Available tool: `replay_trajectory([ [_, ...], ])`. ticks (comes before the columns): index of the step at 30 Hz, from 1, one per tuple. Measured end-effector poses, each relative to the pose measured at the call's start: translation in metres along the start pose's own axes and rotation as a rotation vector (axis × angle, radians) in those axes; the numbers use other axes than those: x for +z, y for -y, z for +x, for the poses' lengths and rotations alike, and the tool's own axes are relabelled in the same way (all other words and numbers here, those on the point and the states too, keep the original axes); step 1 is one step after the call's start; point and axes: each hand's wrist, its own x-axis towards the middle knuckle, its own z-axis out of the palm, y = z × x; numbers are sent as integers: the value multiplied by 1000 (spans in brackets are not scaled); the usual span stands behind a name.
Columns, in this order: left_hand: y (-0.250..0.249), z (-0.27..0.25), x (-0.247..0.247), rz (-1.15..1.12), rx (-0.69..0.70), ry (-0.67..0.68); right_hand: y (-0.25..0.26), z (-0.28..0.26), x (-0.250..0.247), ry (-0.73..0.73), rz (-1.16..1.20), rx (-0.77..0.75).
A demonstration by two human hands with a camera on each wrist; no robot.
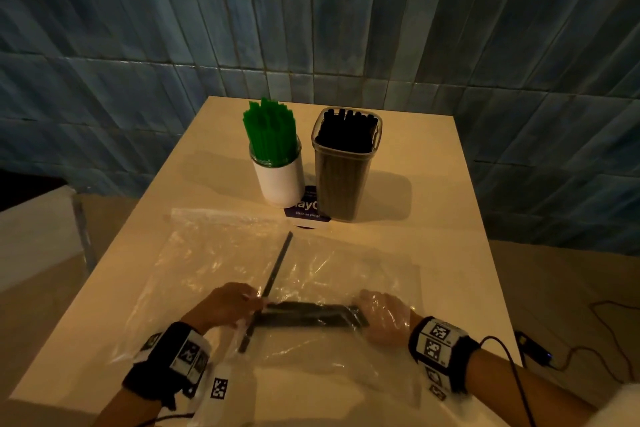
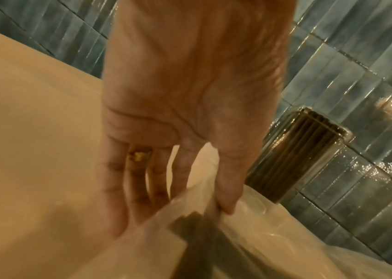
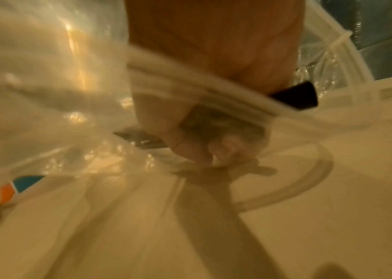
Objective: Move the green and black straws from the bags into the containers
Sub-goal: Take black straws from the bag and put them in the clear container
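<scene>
Near the table's front edge, right hand (image 1: 384, 319) inside a clear bag (image 1: 346, 274), grip clamped on black straws (image 1: 308, 317); left hand (image 1: 225, 305) pinching the bag's far end; light, stiff, slippery straws, probably best grasped mid-bundle.
</scene>
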Motion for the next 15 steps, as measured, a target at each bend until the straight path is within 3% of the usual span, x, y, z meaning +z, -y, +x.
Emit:
replay_trajectory([
  [4, 9, -8, 3, 25, -21, 64, -9, 1, -1, 119, 150, 91],
  [9, 11, -7, 1, -61, 51, -152, -11, 0, -12, 219, 261, 148],
  [15, 11, -6, -6, -202, 39, -222, -21, 2, -29, 201, 575, 281],
])
